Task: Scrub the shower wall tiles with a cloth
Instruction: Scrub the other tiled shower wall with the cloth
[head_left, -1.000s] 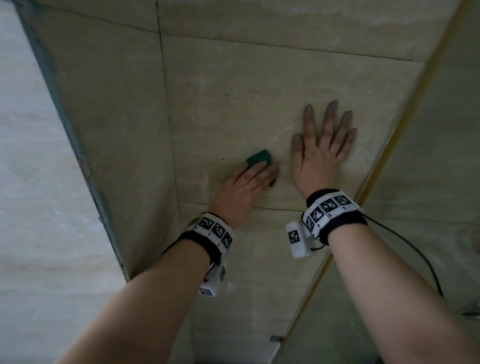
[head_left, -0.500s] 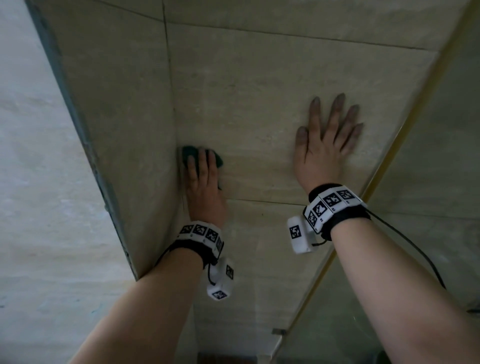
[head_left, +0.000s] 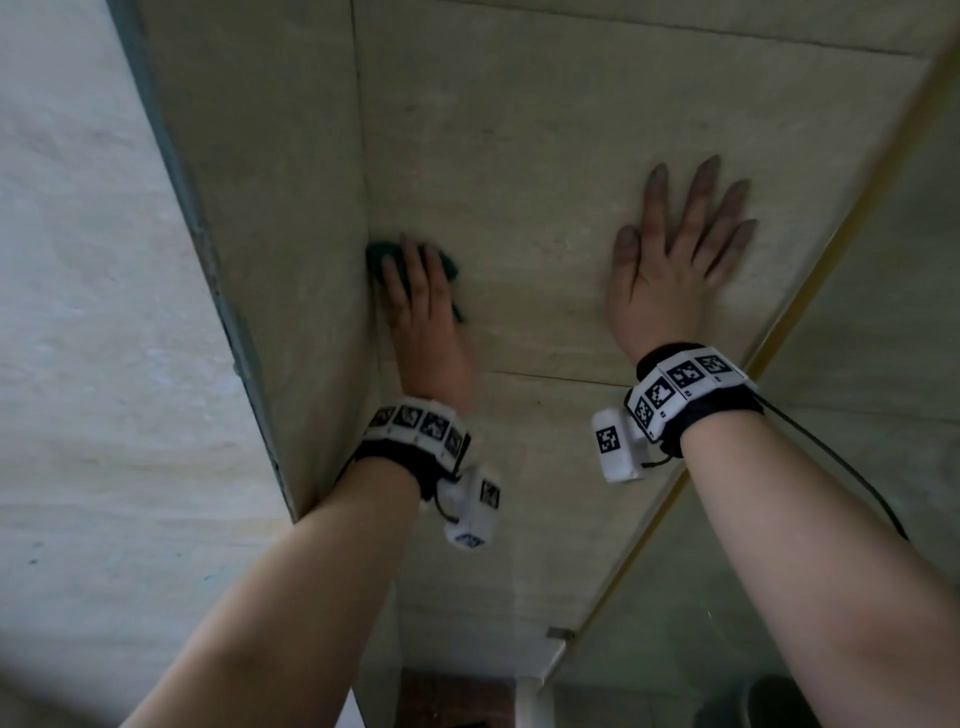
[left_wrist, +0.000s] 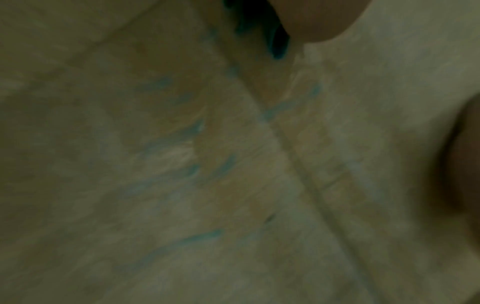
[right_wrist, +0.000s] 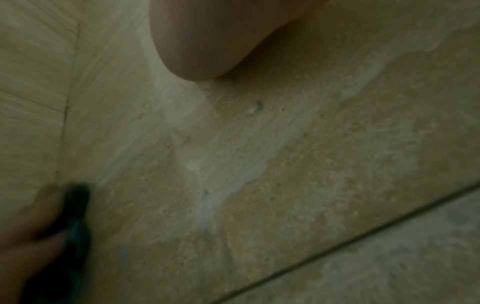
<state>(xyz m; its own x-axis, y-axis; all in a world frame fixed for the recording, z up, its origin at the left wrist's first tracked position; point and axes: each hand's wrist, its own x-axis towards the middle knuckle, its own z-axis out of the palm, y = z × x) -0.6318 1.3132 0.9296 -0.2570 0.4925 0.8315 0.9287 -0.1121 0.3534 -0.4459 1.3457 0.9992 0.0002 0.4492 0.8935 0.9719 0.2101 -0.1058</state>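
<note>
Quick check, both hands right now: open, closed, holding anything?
Left hand: open, straight fingers pressing the green cloth to the wall tile.
Right hand: open, flat on the tile, holding nothing.

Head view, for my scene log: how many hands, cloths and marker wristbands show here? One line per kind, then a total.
Hands: 2, the left hand pressing the cloth, the right hand flat on the wall tile
Green cloth: 1
Marker wristbands: 2, the left wristband, the right wristband
Total: 5
</note>
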